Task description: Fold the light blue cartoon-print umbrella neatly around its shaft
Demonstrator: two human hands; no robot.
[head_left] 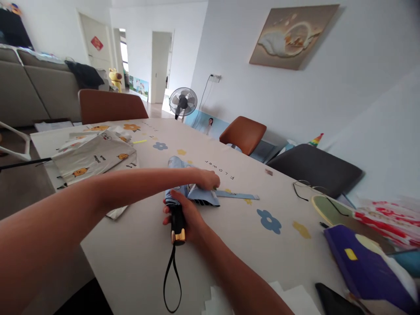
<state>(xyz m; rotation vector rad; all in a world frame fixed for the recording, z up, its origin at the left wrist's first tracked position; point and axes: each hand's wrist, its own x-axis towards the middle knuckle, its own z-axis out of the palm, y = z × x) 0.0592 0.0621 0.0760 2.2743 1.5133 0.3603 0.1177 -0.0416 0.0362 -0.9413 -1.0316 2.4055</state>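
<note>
A folded light-blue umbrella (183, 183) lies on the flower-print table (229, 245). Its black handle with a gold ring (177, 225) points toward me, and a black wrist loop hangs over the near table edge. My right hand (190, 218) is wrapped round the handle from the right. My left hand (208, 179) reaches across and presses closed fingers on the blue canopy fabric near its strap (236, 195), which lies flat to the right.
A white cartoon-print fabric bundle (95, 157) lies at the table's far left. Glasses (303, 188), a round pad, a purple book (364, 267) and red-white packaging sit at the right. Brown chairs (243, 133) and a floor fan (183, 102) stand beyond.
</note>
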